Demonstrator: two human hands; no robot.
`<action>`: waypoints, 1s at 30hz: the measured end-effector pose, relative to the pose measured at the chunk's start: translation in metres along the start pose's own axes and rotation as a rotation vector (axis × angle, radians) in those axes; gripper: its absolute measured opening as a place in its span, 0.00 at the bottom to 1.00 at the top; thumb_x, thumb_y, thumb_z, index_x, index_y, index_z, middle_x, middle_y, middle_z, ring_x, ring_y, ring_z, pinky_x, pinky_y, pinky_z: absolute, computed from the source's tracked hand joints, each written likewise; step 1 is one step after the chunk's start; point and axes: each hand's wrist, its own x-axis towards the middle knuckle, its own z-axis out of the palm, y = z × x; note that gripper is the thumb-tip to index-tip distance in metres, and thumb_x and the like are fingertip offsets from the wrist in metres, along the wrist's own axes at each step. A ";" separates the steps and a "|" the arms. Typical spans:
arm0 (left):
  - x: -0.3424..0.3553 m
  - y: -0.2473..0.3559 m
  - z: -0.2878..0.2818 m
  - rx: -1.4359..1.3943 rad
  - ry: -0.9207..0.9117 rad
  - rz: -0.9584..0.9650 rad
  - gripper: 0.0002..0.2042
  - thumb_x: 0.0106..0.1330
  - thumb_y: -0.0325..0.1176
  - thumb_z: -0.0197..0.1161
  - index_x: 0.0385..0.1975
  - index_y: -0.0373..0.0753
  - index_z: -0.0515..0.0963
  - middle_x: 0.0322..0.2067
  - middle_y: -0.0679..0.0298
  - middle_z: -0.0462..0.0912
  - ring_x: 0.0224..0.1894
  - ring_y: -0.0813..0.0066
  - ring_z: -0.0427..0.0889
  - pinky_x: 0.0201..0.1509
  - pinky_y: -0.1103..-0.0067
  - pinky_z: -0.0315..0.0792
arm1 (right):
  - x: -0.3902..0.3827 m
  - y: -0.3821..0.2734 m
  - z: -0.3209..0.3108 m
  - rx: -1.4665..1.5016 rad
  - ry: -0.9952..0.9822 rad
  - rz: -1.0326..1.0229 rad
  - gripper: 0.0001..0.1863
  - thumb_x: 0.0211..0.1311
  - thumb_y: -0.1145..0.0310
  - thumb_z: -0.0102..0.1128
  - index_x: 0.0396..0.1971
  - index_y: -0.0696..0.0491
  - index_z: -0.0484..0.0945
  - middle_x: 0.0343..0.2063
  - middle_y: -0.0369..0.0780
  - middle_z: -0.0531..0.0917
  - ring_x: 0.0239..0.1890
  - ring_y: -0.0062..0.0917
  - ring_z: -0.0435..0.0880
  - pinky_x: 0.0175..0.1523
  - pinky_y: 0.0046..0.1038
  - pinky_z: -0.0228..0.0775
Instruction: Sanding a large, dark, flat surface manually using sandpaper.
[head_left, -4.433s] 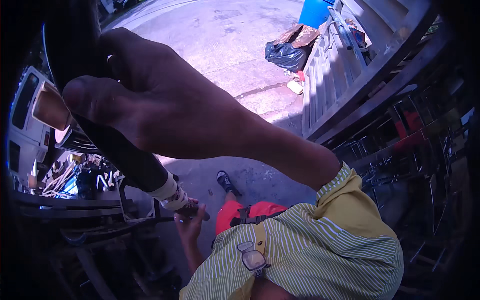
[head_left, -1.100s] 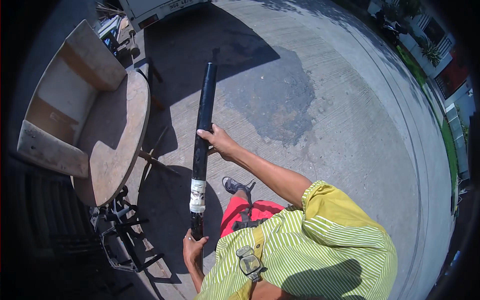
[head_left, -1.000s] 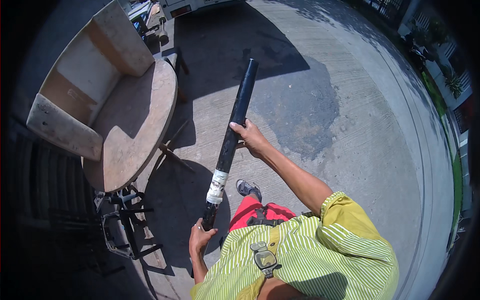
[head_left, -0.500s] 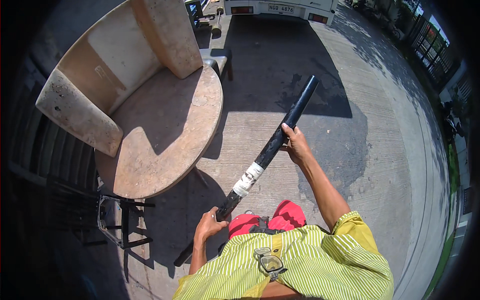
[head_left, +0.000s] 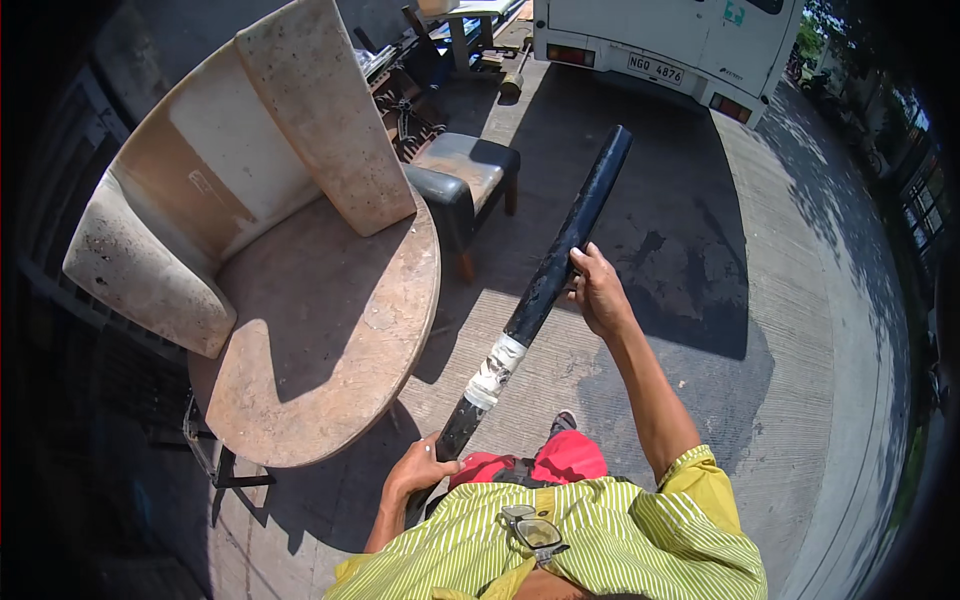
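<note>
I hold a long black pipe (head_left: pixel 588 208) slanting up and to the right in front of me, with a band of white wrapping (head_left: pixel 494 371) on its lower part. My right hand (head_left: pixel 600 290) is closed round the upper stretch of the pipe, above the wrapping. My left hand (head_left: pixel 423 465) grips the lower end, below the wrapping, close to my striped shirt. To the left of the pipe stands a stained round wooden table (head_left: pixel 350 370) with curved, padded-looking panels (head_left: pixel 310 115) standing on top of it.
Behind the round table is a black and tan cushioned seat (head_left: pixel 460 165) on wooden legs, with clutter (head_left: pixel 405 115) beyond it. A white van's rear (head_left: pixel 650 40) is at the top. A black metal frame (head_left: pixel 240 478) lies under the table's left side. Concrete pavement (head_left: pixel 800 400) runs along the right.
Since 4.4 seconds ago the view has turned to face the van. Over the last second the pipe has tilted rightward, still in both hands, and more of the seat and van has come into view.
</note>
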 end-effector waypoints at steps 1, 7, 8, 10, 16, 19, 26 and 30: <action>0.020 0.019 0.004 0.020 0.036 0.006 0.23 0.40 0.31 0.67 0.38 0.29 0.70 0.28 0.65 0.75 0.30 0.82 0.69 0.36 0.83 0.66 | 0.025 -0.016 -0.007 -0.070 0.055 0.003 0.14 0.57 0.59 0.46 0.37 0.53 0.63 0.27 0.32 0.72 0.29 0.15 0.73 0.32 0.20 0.68; 0.123 0.120 -0.002 -0.048 0.007 -0.056 0.21 0.42 0.30 0.65 0.38 0.31 0.70 0.26 0.67 0.73 0.28 0.82 0.68 0.33 0.84 0.65 | 0.157 -0.080 -0.043 -0.074 -0.092 -0.090 0.15 0.59 0.58 0.45 0.40 0.52 0.64 0.28 0.32 0.72 0.29 0.15 0.73 0.31 0.20 0.67; 0.143 0.135 -0.005 -0.040 0.032 -0.064 0.21 0.42 0.30 0.65 0.38 0.31 0.70 0.26 0.67 0.73 0.28 0.82 0.68 0.33 0.84 0.65 | 0.182 -0.088 -0.050 -0.082 -0.098 -0.093 0.15 0.59 0.58 0.45 0.40 0.52 0.64 0.28 0.32 0.72 0.29 0.15 0.73 0.31 0.20 0.67; 0.183 0.163 -0.014 -0.081 0.070 -0.013 0.20 0.42 0.31 0.65 0.36 0.30 0.70 0.24 0.68 0.72 0.26 0.82 0.67 0.31 0.84 0.65 | 0.234 -0.100 -0.061 -0.090 -0.139 -0.068 0.17 0.59 0.58 0.46 0.43 0.53 0.63 0.27 0.32 0.72 0.27 0.13 0.71 0.29 0.16 0.66; 0.318 0.231 -0.054 -0.130 0.158 0.003 0.20 0.42 0.32 0.64 0.36 0.31 0.71 0.23 0.66 0.74 0.26 0.82 0.69 0.30 0.83 0.66 | 0.403 -0.122 -0.082 -0.101 -0.210 -0.033 0.16 0.59 0.60 0.46 0.43 0.53 0.63 0.27 0.32 0.72 0.26 0.12 0.71 0.27 0.15 0.65; 0.374 0.283 -0.077 -0.142 0.181 0.008 0.19 0.41 0.30 0.66 0.34 0.31 0.71 0.24 0.68 0.72 0.27 0.83 0.67 0.33 0.83 0.65 | 0.483 -0.146 -0.090 -0.071 -0.206 -0.028 0.15 0.60 0.60 0.45 0.43 0.53 0.63 0.28 0.32 0.73 0.27 0.11 0.72 0.27 0.15 0.64; 0.530 0.387 -0.128 0.071 0.283 -0.080 0.26 0.40 0.36 0.64 0.39 0.27 0.68 0.22 0.52 0.76 0.27 0.73 0.76 0.35 0.77 0.68 | 0.669 -0.192 -0.135 -0.030 -0.231 0.011 0.15 0.60 0.60 0.45 0.41 0.53 0.63 0.27 0.31 0.72 0.26 0.11 0.71 0.27 0.15 0.63; 0.623 0.442 -0.137 0.017 0.370 0.020 0.27 0.39 0.36 0.66 0.40 0.28 0.68 0.21 0.54 0.76 0.26 0.73 0.75 0.34 0.77 0.68 | 0.782 -0.216 -0.173 -0.028 -0.289 0.025 0.14 0.60 0.60 0.44 0.41 0.52 0.63 0.27 0.30 0.72 0.26 0.12 0.70 0.29 0.17 0.63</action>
